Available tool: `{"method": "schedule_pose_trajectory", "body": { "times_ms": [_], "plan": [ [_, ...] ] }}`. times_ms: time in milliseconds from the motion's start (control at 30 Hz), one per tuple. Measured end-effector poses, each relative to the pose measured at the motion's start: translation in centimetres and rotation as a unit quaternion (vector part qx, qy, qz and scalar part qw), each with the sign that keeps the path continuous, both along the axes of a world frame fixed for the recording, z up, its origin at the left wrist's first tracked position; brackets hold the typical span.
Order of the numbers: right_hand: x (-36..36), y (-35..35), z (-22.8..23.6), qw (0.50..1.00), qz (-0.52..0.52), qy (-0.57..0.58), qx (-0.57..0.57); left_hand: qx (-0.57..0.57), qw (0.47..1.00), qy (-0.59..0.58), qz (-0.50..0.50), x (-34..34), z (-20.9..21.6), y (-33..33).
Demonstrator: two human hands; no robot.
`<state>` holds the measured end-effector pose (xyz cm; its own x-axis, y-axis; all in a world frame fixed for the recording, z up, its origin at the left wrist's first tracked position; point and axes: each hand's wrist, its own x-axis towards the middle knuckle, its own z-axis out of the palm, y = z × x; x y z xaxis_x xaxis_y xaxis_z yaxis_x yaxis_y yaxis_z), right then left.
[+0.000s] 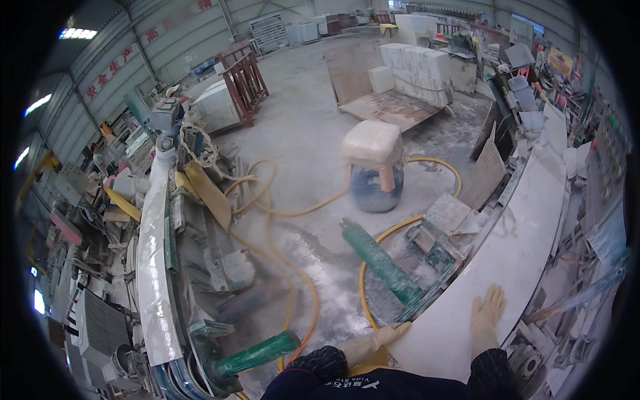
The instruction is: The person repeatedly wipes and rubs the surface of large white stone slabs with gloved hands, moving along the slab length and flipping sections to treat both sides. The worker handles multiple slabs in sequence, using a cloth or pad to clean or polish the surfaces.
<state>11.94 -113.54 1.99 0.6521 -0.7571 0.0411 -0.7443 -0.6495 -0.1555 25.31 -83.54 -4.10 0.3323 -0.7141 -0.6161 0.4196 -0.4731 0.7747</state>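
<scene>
A long white slab (460, 293), dusty on top, lies on the machine bench at my right and curves away through the lens. My right hand (490, 312), in a pale yellow glove, rests flat on it with the fingers stretched out. At the slab's near left edge is my left hand (380, 339), gloved alike, its fingers lying outstretched along the edge; their undersides are hidden. Something yellow (372, 362) shows just below that hand. Beside the slab, a green cylinder (380, 262) slants up from the bench's side.
A yellow hose (313, 290) loops across the wet floor. Ahead stands a padded stool (373, 167) with a blue lower part. White blocks (417, 70) sit on a stand beyond. Another bench with a shiny strip (155, 267) runs along my left, near a second green cylinder (260, 353).
</scene>
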Motion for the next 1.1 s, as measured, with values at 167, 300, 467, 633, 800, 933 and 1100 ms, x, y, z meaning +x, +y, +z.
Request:
{"method": "schedule_pose_trajectory", "body": {
  "times_ms": [167,300,467,633,800,933,1100],
  "plan": [
    [0.3,-0.4,0.2,1.000,0.005,0.008,-0.006,0.006,0.994,0.104,0.010,0.3,-0.9,2.9],
    [0.5,-0.3,0.8,1.000,0.000,-0.002,0.010,-0.005,0.979,0.204,0.023,-0.9,-0.6,6.2],
    [0.4,-0.6,1.7,1.000,0.003,-0.006,0.030,-0.064,0.977,0.194,0.060,-2.4,-0.2,5.5],
    [-0.3,0.0,1.8,0.998,0.011,-0.033,0.056,-0.033,0.984,0.165,0.064,-2.6,0.9,4.4],
    [-4.7,4.1,0.9,0.998,0.025,-0.005,0.057,-0.036,0.985,0.153,0.073,-2.6,2.1,3.6],
    [-7.0,5.8,0.6,0.997,0.044,-0.036,0.050,-0.043,0.984,0.147,0.093,-3.2,2.6,3.5],
    [-6.8,5.5,1.0,0.997,0.045,-0.027,0.051,-0.070,0.981,0.148,0.104,-3.6,3.0,3.6]
  ]
}}
